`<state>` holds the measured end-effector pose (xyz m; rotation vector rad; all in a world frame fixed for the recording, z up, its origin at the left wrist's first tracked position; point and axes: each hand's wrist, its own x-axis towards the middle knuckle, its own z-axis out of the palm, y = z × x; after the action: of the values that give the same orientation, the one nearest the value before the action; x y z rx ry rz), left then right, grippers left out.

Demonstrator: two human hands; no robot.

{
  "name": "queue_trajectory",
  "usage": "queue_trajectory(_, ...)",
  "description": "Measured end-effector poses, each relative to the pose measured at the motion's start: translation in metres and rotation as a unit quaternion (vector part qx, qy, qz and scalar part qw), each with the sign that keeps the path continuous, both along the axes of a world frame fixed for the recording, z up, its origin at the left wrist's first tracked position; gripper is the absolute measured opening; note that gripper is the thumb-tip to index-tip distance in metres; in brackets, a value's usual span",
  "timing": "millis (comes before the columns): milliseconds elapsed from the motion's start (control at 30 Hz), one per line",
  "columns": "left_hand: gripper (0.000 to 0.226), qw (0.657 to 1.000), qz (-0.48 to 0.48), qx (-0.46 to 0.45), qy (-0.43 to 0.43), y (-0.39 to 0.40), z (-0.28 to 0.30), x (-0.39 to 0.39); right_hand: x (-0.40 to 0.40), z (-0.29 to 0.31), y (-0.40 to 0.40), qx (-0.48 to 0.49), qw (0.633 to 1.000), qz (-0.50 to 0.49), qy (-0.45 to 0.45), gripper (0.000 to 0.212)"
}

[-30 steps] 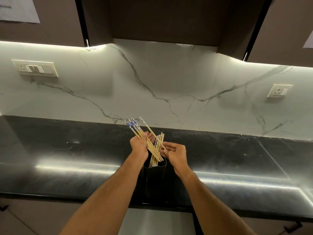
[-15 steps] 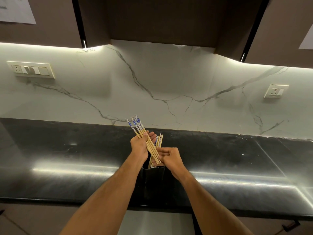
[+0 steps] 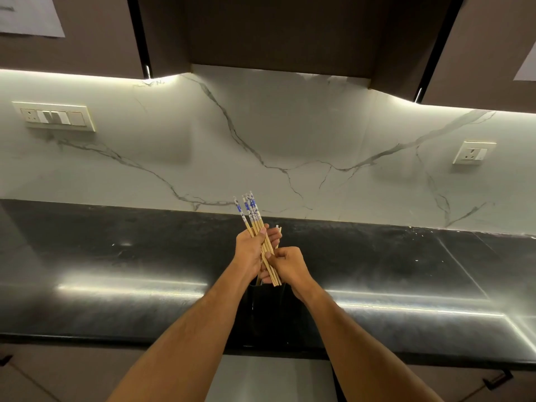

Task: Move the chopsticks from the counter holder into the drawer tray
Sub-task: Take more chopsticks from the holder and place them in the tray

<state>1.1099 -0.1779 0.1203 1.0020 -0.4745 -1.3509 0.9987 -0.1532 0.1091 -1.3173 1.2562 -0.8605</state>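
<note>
A bundle of wooden chopsticks (image 3: 251, 211) with blue-and-white patterned tops sticks up and to the left from my left hand (image 3: 250, 250), which grips it around the middle. My right hand (image 3: 288, 264) is curled just to the right, pinching the lower part of the sticks. Directly below both hands stands the black holder (image 3: 268, 309) on the dark counter (image 3: 116, 256). The tips of a few pale chopsticks (image 3: 278, 228) show behind my left fingers. The drawer tray is not in view.
A marble backsplash (image 3: 290, 134) rises behind the counter, with a switch panel (image 3: 53, 116) at left and a socket (image 3: 473, 152) at right. Dark wall cabinets (image 3: 275, 27) hang overhead. Lower cabinet fronts (image 3: 275, 378) sit under the counter's front edge.
My right hand has closed in against the left and now pinches the bundle. The chopsticks that stood apart in the holder have been gathered in; the bundle stands more upright.
</note>
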Motion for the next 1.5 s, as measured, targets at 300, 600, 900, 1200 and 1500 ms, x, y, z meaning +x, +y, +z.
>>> queue_trajectory(300, 0.031, 0.995, -0.092, -0.014, -0.024, 0.007, 0.002, 0.009, -0.001, -0.003, 0.001, 0.027, 0.998, 0.044, -0.020, 0.018)
queue_trajectory(600, 0.027, 0.991, -0.114, -0.002, -0.075, 0.006, -0.004, 0.009, -0.001, -0.008, 0.003, 0.095, 0.991, 0.072, -0.067, 0.028)
queue_trajectory(900, 0.026, 0.993, -0.087, 0.014, -0.083, 0.008, -0.008, 0.003, -0.008, -0.007, -0.001, 0.139, 0.982, 0.111, -0.068, 0.033)
queue_trajectory(1200, 0.027, 0.990, -0.097, 0.011, -0.099, 0.009, -0.006, -0.004, -0.011, -0.008, 0.000, 0.097, 0.986, 0.138, -0.003, 0.022)
queue_trajectory(1500, 0.026, 0.988, -0.138, 0.001, -0.075, 0.011, -0.005, -0.006, -0.022, -0.007, -0.001, 0.116, 0.983, 0.144, -0.013, 0.023)
